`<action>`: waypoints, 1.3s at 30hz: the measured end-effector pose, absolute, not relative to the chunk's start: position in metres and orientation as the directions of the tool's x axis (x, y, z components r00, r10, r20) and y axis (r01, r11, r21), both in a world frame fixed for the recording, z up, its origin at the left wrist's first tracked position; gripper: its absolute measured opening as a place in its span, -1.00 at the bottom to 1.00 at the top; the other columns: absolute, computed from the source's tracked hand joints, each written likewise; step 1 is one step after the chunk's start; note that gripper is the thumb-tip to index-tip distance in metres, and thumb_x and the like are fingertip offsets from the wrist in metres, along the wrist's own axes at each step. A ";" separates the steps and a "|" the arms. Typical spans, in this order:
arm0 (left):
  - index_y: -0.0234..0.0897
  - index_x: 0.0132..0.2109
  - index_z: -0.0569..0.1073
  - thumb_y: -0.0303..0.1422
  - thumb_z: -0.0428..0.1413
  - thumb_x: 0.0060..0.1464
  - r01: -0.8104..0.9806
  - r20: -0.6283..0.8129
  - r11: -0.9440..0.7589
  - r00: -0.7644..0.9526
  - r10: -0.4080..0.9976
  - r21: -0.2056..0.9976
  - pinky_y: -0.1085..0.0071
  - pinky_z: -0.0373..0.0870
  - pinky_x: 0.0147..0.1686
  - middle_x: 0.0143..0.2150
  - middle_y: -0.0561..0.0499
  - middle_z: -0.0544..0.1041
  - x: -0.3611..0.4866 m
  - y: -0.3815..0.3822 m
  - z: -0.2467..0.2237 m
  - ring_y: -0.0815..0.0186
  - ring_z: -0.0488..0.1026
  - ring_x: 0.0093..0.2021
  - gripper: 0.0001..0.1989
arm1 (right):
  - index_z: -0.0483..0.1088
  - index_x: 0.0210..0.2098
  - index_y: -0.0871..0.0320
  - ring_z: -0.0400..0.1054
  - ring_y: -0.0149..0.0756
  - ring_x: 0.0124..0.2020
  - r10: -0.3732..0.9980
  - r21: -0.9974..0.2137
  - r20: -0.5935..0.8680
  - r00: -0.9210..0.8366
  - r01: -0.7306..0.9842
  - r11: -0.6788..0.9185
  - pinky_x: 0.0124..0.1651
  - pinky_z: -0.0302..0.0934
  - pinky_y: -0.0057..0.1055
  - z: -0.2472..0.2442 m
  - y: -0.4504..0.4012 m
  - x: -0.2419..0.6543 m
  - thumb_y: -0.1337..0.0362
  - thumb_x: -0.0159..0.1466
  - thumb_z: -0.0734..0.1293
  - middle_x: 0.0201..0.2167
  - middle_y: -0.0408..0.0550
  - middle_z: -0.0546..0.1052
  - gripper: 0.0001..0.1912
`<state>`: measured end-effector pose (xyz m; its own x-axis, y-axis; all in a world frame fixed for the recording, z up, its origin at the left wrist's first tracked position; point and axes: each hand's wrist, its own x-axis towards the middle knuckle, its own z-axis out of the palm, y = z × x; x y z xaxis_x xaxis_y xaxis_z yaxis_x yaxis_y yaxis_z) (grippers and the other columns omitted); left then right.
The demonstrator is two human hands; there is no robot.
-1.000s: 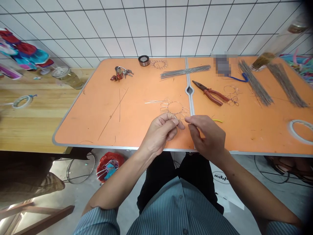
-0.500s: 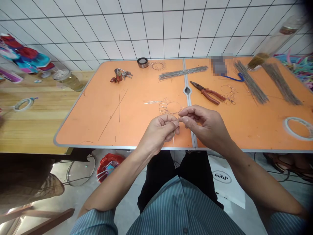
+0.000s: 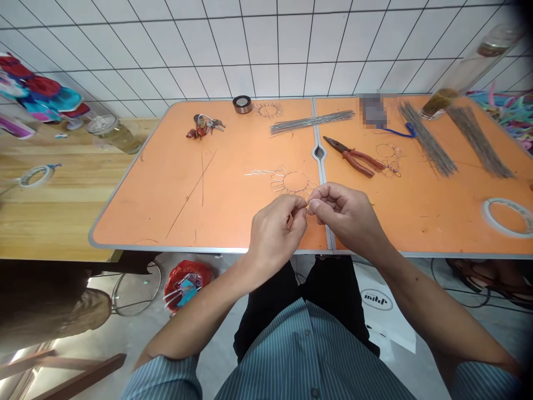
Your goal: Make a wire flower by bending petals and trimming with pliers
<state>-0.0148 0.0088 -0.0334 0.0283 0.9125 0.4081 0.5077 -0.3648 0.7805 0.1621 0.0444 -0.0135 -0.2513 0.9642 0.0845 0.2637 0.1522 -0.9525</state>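
Observation:
A ring of thin wire with loops around its edge [image 3: 285, 182] lies on the orange table [image 3: 233, 216], just beyond my hands. Close to the table's front edge, my left hand [image 3: 278, 225] pinches a thin wire, mostly hidden by the fingers. The fingertips of my right hand [image 3: 343, 214] are pressed together right beside it, on the same wire as far as I can see. Straight wires [image 3: 263, 173] stick out left from the ring. Red-handled pliers [image 3: 353, 156] rest to the right, near another looped wire piece [image 3: 390, 166].
Behind lie a wire bundle [image 3: 312, 122], a tape roll [image 3: 242, 104] and keys [image 3: 207, 126]. Two more wire bundles [image 3: 428, 141] are at the right, near a tall bottle [image 3: 441, 103] and a white ring [image 3: 508, 216]. A jar [image 3: 114, 135] stands left. A metal seam splits the table.
My left hand has turned over, its back now facing up, and the wire end that hung below it no longer shows. My right hand has shifted slightly down.

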 end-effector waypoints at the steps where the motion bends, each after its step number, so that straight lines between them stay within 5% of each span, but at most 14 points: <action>1: -0.24 -0.20 0.56 -0.52 0.14 0.29 0.501 0.397 -0.365 0.047 0.917 0.785 0.43 0.27 -0.37 -0.38 0.10 0.55 -0.016 0.009 -0.033 0.43 0.35 -0.44 -0.87 | 0.52 -0.30 0.12 0.41 -0.38 -0.44 0.965 -0.958 0.076 -0.249 0.252 0.140 -0.35 0.28 -0.38 -0.014 0.045 0.162 0.28 0.33 0.40 -0.41 -0.15 0.58 -0.93; 6: -0.25 -0.20 0.60 -0.51 0.13 0.33 0.458 0.362 -0.352 0.070 0.930 0.817 0.42 0.29 -0.36 -0.38 0.09 0.57 -0.022 0.010 -0.032 0.41 0.38 -0.42 -0.84 | 0.51 -0.27 0.13 0.39 -0.39 -0.44 0.956 -0.980 0.045 -0.291 0.172 0.099 -0.31 0.31 -0.37 -0.011 0.047 0.163 0.19 0.38 0.41 -0.36 -0.11 0.62 -0.85; 22: -0.22 -0.22 0.58 -0.47 0.12 0.38 0.504 0.347 -0.361 0.125 0.930 0.785 0.36 0.28 -0.33 -0.41 0.10 0.53 -0.028 0.010 -0.032 0.36 0.40 -0.41 -0.81 | 0.38 -0.31 0.07 0.26 -0.33 -0.42 0.953 -0.902 0.112 -0.283 0.373 0.217 -0.34 0.15 -0.31 -0.020 0.049 0.160 0.18 0.40 0.33 -0.46 -0.20 0.41 -0.83; 39: -0.21 -0.15 0.58 -0.38 0.09 0.41 0.558 0.107 -0.201 0.197 0.975 0.805 0.42 0.26 -0.40 -0.42 0.09 0.53 -0.046 -0.004 -0.035 0.34 0.40 -0.45 -0.82 | 0.32 -0.33 0.04 0.22 -0.31 -0.41 0.951 -0.907 0.048 -0.305 0.385 0.169 -0.31 0.11 -0.31 -0.036 0.040 0.157 0.22 0.46 0.28 -0.46 -0.22 0.35 -0.80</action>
